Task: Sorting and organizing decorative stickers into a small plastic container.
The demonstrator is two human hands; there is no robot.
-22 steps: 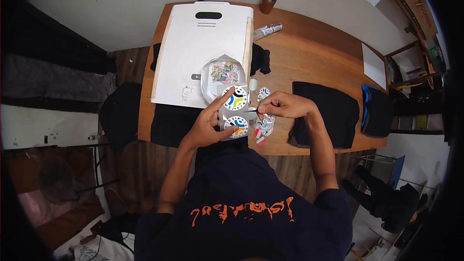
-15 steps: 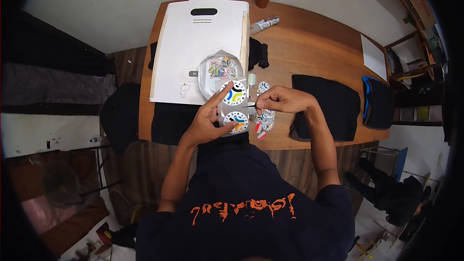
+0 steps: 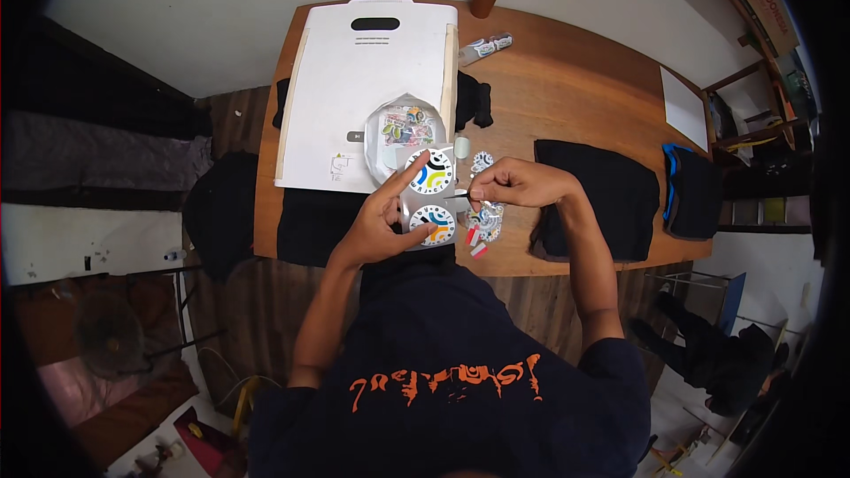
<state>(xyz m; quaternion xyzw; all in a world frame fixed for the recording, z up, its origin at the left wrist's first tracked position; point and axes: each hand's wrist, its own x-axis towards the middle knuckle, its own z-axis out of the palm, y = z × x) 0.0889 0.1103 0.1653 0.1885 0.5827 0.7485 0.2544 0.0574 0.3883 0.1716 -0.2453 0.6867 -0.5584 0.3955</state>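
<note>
By the wooden table (image 3: 567, 88), the splayed left hand (image 3: 370, 228) grips a sticker sheet (image 3: 428, 198); rightward, the curled right hand (image 3: 522, 184) pinches a dark tool (image 3: 457, 196).

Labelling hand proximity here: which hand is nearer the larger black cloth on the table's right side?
Right: the right hand is by the left edge of the black cloth; the left hand is farther left, holding a sticker sheet.

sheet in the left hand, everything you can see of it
The sheet looks like greyish plastic film bearing two white discs, one above the other, with multicoloured arcs ringed by dark marks. The left hand holds it near the table's edge, index finger on one disc, thumb on the other. A thin dark tool in the right hand points at its right edge, contact unclear.
</note>
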